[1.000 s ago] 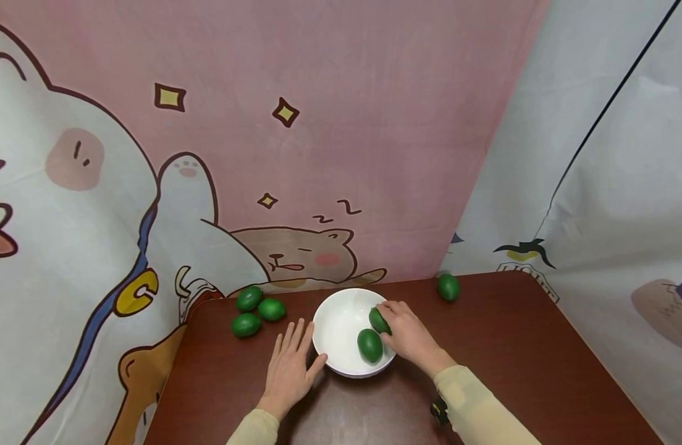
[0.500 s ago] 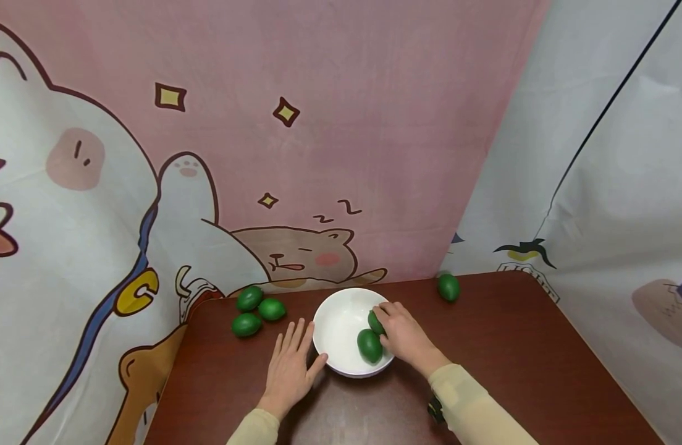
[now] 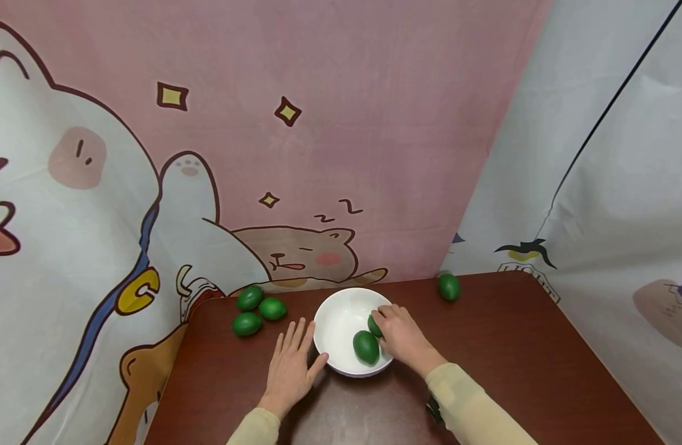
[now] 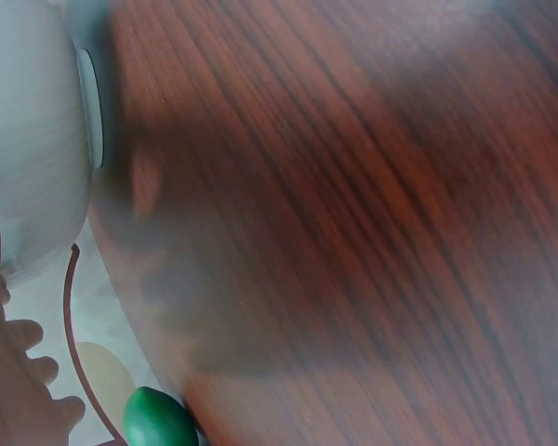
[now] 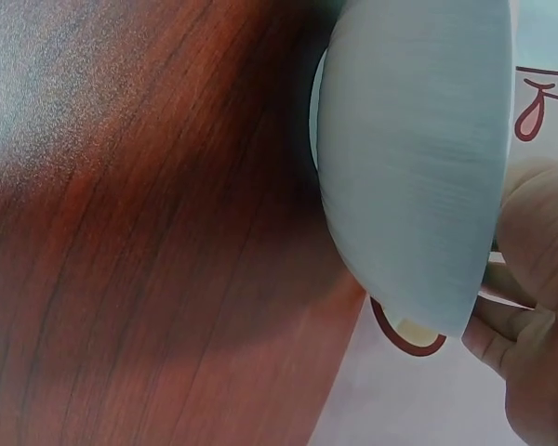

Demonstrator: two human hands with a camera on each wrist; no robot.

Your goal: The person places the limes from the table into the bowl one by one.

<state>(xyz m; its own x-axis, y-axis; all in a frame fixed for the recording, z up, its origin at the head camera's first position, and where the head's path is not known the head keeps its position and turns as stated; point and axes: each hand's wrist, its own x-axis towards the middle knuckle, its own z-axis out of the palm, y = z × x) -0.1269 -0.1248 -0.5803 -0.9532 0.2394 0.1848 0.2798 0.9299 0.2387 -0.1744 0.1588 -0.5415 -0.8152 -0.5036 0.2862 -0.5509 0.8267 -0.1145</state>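
Note:
A white bowl (image 3: 335,327) stands near the table's back edge, between both hands. Inside it on the right, my right hand (image 3: 402,337) reaches over the rim with curled fingers and holds a green lime (image 3: 374,326), partly hidden by the hand. Another lime (image 3: 366,347) lies in the bowl just in front of it. My left hand (image 3: 290,371) is spread with straight fingers beside the bowl's left side, thumb close to the rim. In the right wrist view the bowl's outer wall (image 5: 414,167) hides the fingertips of the right hand (image 5: 549,307).
Several limes rest on the brown table (image 3: 218,383): a cluster of three with one lime (image 3: 246,324) in front, at the back left, and a single lime (image 3: 449,287) at the back right. A printed cloth (image 3: 374,136) hangs behind the table.
My right hand has shifted slightly left and deeper into the bowl with its lime. The front lime in the bowl has rolled a little to the left. The left hand stays still.

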